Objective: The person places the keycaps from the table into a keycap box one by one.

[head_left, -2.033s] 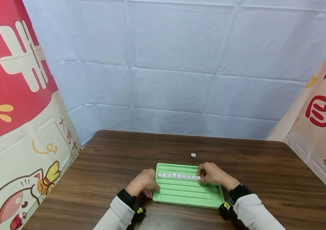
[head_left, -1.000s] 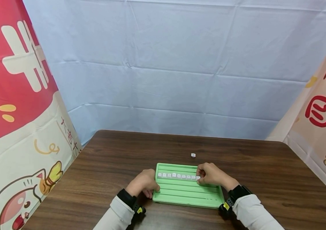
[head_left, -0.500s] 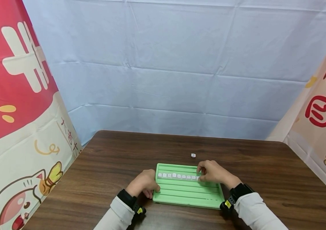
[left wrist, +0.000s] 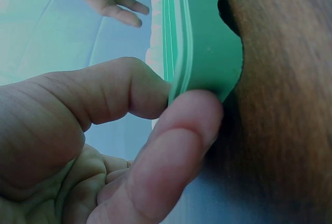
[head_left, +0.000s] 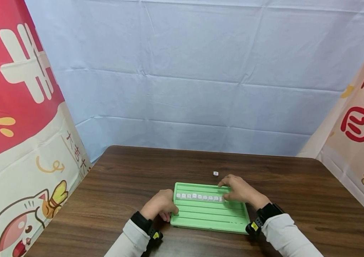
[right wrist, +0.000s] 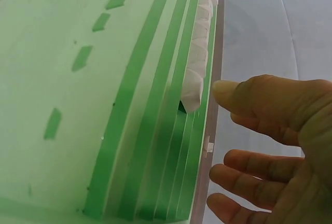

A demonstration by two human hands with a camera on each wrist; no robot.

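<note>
A green ridged tray point(head_left: 211, 217) lies on the table. Several white keycaps point(head_left: 199, 197) stand in a row along one of its upper ridges. My left hand point(head_left: 160, 205) pinches the tray's left edge between thumb and finger, as the left wrist view shows closely. Over the tray's right part, my right hand point(head_left: 241, 189) has its fingers spread and holds nothing. Its thumb point(right wrist: 233, 93) is close to the end keycap point(right wrist: 192, 89) of the row, with a gap between them in the right wrist view.
A single loose keycap point(head_left: 215, 174) lies on the brown wooden table point(head_left: 137, 171) behind the tray. A pale blue cloth point(head_left: 182, 89) hangs behind the table, with printed cloths at the left point(head_left: 24, 135) and right point(head_left: 358, 142).
My right hand has let go of the end keycap of the row; its fingers have spread and moved slightly up and away. The left hand and tray have stayed put.
</note>
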